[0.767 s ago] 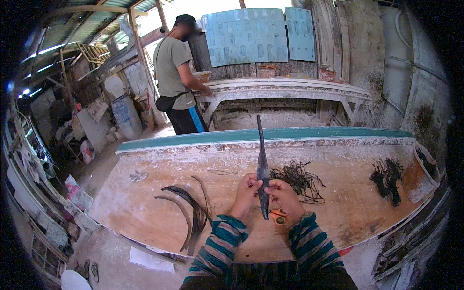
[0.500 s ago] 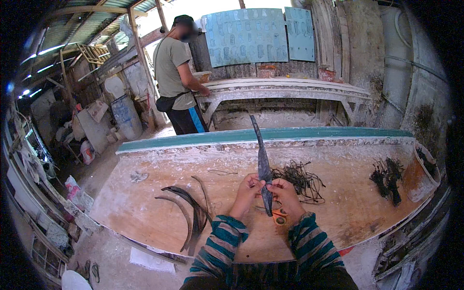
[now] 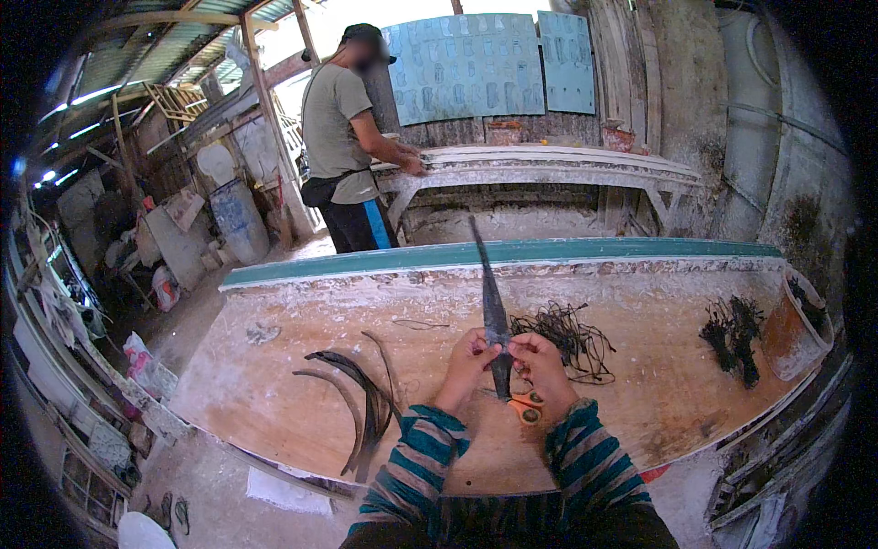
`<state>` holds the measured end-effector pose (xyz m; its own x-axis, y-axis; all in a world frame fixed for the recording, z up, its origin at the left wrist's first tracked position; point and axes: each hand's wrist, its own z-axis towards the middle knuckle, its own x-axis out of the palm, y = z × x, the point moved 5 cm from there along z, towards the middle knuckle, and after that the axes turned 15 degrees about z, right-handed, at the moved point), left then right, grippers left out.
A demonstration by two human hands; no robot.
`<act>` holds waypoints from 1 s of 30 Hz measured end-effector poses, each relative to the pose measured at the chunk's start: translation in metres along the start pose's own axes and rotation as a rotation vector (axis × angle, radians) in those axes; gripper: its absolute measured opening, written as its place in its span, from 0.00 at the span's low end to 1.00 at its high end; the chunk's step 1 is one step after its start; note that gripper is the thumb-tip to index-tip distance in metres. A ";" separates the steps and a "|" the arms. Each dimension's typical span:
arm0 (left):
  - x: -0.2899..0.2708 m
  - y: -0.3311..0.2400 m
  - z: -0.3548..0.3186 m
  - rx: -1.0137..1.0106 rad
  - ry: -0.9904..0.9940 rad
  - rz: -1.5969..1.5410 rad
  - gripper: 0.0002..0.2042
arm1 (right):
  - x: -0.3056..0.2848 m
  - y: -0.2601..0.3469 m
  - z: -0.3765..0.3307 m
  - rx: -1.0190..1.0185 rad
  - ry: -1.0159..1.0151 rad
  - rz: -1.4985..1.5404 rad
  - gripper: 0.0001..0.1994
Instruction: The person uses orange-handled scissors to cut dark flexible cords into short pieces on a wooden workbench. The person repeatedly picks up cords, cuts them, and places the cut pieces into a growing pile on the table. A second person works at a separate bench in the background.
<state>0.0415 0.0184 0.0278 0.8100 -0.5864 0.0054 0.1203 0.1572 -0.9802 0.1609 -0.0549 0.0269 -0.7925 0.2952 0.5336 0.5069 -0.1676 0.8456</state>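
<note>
In front of me, my left hand (image 3: 468, 361) and my right hand (image 3: 541, 364) both pinch a long dark strip (image 3: 492, 297). It tapers to a thin point at its far end and stands up and away from me. Its material I cannot make out. Just below the right hand lie scissors (image 3: 527, 409) with orange handles, their blades partly hidden. Behind that hand is a tangled heap of black cords (image 3: 569, 334). Several curved dark strips (image 3: 366, 407) lie to the left of my left forearm, and a thin loop of cord (image 3: 421, 324) rests farther back.
A teal board (image 3: 503, 252) edges the far side of the wooden table (image 3: 274, 393). At right are bundled black cords (image 3: 733, 334) and a stained orange bucket (image 3: 794, 331). Beyond, another person (image 3: 343, 128) stands at a long whitish bench (image 3: 549, 165) below blue panels (image 3: 466, 69).
The dark strip has tilted slightly left at its far end and turned a little between my fingers. The other person has shifted right, with a hand farther along the bench.
</note>
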 end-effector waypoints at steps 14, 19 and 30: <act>-0.004 0.007 0.004 -0.007 0.139 -0.031 0.12 | -0.002 -0.006 0.004 -0.005 0.080 -0.053 0.08; -0.006 0.014 0.008 0.012 0.092 0.017 0.11 | -0.002 -0.004 0.002 0.029 0.073 -0.004 0.07; -0.009 0.010 0.007 0.064 0.026 -0.008 0.10 | 0.008 -0.015 -0.001 0.074 0.179 -0.046 0.17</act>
<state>0.0399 0.0310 0.0192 0.7940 -0.6079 0.0074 0.1641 0.2025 -0.9654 0.1466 -0.0514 0.0182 -0.8599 0.1282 0.4942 0.4868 -0.0861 0.8693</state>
